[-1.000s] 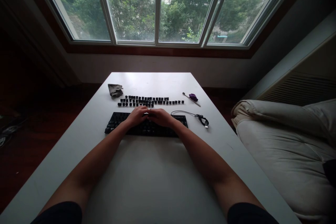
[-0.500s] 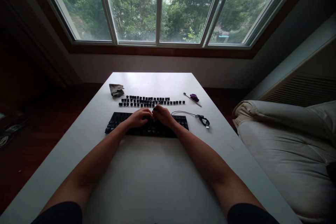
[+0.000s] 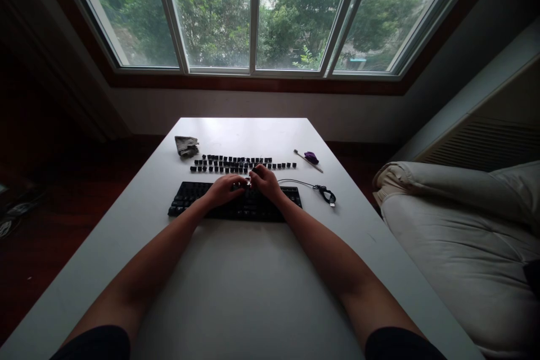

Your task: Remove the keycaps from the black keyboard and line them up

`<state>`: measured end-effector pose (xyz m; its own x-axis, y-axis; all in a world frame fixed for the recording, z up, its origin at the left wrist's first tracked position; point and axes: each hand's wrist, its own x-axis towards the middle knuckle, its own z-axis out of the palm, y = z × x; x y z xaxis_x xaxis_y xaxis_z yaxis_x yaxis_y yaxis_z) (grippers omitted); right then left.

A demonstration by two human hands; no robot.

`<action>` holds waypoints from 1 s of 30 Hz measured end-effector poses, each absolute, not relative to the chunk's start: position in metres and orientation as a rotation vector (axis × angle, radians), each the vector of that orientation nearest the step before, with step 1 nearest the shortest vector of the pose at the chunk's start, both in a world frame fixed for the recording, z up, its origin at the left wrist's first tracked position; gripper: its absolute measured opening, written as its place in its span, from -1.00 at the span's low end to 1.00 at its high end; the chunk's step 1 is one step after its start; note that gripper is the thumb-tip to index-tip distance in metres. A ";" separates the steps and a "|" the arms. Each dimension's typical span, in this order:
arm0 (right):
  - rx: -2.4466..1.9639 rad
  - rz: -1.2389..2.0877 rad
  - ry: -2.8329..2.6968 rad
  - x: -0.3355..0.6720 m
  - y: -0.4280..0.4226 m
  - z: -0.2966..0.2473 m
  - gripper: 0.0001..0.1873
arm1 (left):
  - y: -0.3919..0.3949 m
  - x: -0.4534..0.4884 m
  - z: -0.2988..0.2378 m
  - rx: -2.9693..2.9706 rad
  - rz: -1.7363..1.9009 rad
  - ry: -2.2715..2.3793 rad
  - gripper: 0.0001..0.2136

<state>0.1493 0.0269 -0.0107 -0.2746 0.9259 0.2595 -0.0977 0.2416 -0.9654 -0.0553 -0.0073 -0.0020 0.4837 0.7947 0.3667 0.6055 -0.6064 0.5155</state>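
Observation:
A black keyboard (image 3: 192,198) lies across the middle of the white table (image 3: 236,287). Both my hands rest over its top middle. My left hand (image 3: 225,187) lies on the keys with fingers curled toward the right hand. My right hand (image 3: 265,180) is closed in a pinch at the keyboard's far edge, its fingertips beside the loose keycaps (image 3: 236,162). What it pinches is too small to make out. The keycaps are lined up in two rows just beyond the keyboard.
A crumpled grey cloth (image 3: 186,145) lies at the far left of the table. A thin stick with a purple piece (image 3: 310,157) lies far right. The keyboard's black cable and plug (image 3: 325,193) trail right. A white cushion (image 3: 459,225) sits beside the table's right edge.
My right hand has moved away from the left hand, forward to the near row of keycaps. The left hand has stayed on the keyboard.

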 end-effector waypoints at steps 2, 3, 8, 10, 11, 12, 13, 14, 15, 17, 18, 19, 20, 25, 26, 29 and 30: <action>-0.846 1.275 -1.439 0.150 0.030 -0.012 -0.70 | -0.009 -0.052 -0.002 2.349 0.901 1.195 -0.71; -0.850 1.287 -1.431 0.150 0.031 -0.013 -0.69 | -0.010 -0.050 -0.002 2.318 0.925 1.198 -0.67; -0.822 1.296 -1.470 0.150 0.037 -0.018 -0.68 | -0.014 -0.045 0.002 2.320 0.949 1.169 -0.69; -0.811 1.298 -1.489 0.151 0.039 -0.020 -0.68 | -0.014 -0.045 0.003 2.368 0.919 1.164 -0.73; -0.807 1.299 -1.495 0.151 0.040 -0.022 -0.68 | -0.014 -0.046 0.004 2.388 0.907 1.167 -0.74; -0.806 1.300 -1.499 0.151 0.042 -0.023 -0.68 | -0.014 -0.046 0.004 2.404 0.903 1.172 -0.74; -0.806 1.300 -1.505 0.151 0.043 -0.025 -0.68 | -0.013 -0.046 0.004 2.418 0.908 1.175 -0.75; -0.809 1.298 -1.513 0.152 0.044 -0.026 -0.67 | -0.013 -0.046 0.004 2.433 0.917 1.171 -0.76; -0.812 1.297 -1.523 0.152 0.046 -0.027 -0.67 | -0.012 -0.046 0.003 2.449 0.934 1.162 -0.77; -0.823 1.291 -1.538 0.152 0.048 -0.030 -0.68 | -0.010 -0.045 0.001 2.476 0.979 1.136 -0.79; -0.829 1.286 -1.544 0.152 0.049 -0.031 -0.69 | -0.010 -0.044 0.001 2.485 1.001 1.123 -0.79; -0.837 1.278 -1.549 0.152 0.049 -0.031 -0.70 | -0.009 -0.044 0.000 2.490 1.015 1.111 -0.79; -0.845 1.271 -1.555 0.152 0.049 -0.031 -0.71 | -0.008 -0.044 -0.001 2.489 1.023 1.102 -0.79; -0.897 1.224 -1.607 0.152 0.047 -0.030 -0.74 | -0.006 -0.043 0.001 2.362 1.060 1.058 -0.83; -0.900 1.215 -1.617 0.152 0.046 -0.030 -0.74 | -0.005 -0.042 0.001 2.319 1.076 1.050 -0.83; -0.906 1.177 -1.615 0.151 0.045 -0.029 -0.75 | -0.004 -0.043 0.004 2.244 1.108 1.061 -0.84; -0.916 1.158 -1.594 0.152 0.045 -0.029 -0.75 | -0.003 -0.043 0.004 2.238 1.117 1.082 -0.85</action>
